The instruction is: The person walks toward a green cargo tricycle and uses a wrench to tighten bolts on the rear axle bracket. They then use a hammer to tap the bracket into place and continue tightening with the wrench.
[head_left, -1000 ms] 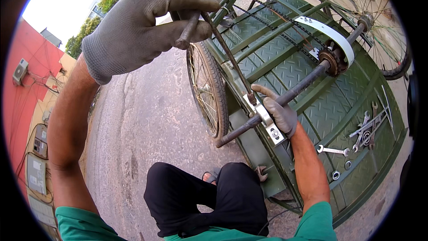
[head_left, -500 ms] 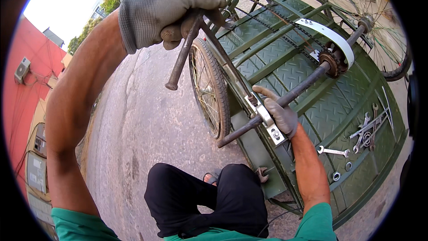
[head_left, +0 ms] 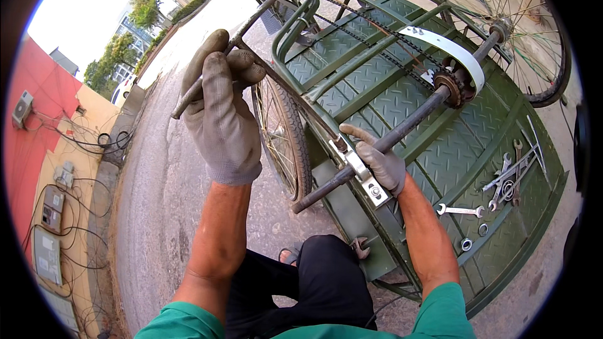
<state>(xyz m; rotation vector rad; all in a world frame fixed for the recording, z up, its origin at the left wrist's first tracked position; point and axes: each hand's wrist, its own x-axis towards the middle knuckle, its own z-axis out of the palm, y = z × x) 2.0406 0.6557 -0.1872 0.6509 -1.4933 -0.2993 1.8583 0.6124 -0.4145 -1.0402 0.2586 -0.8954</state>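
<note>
My gloved left hand (head_left: pixel 226 113) has its fingers curled round the crossbar of a rusty T-handle socket wrench (head_left: pixel 267 9). The wrench's long stem slants down to a bolt at one end of a silver pillow block bearing (head_left: pixel 360 167). A dark steel axle (head_left: pixel 411 119) passes through this bearing, its free end sticking out beyond the frame. My gloved right hand (head_left: pixel 382 164) grips the bearing from the side by the axle, its index finger stretched past the shaft. At the bearing's near end another bolt (head_left: pixel 375 192) shows.
The green tricycle cargo bed (head_left: pixel 433 169) carries several spanners (head_left: pixel 461 211) and two metal rings (head_left: pixel 466 244). A sprocket (head_left: pixel 449 88) with chain sits on the axle under a white curved guard (head_left: pixel 465 50). Spoked wheels (head_left: pixel 286 125) flank the frame. An adjustable wrench (head_left: pixel 360 248) lies by my knee.
My left hand has swung down and nearer, turning the wrench's crossbar and changing its hold on it. My right hand stays at the bearing. The whole view has shifted slightly.
</note>
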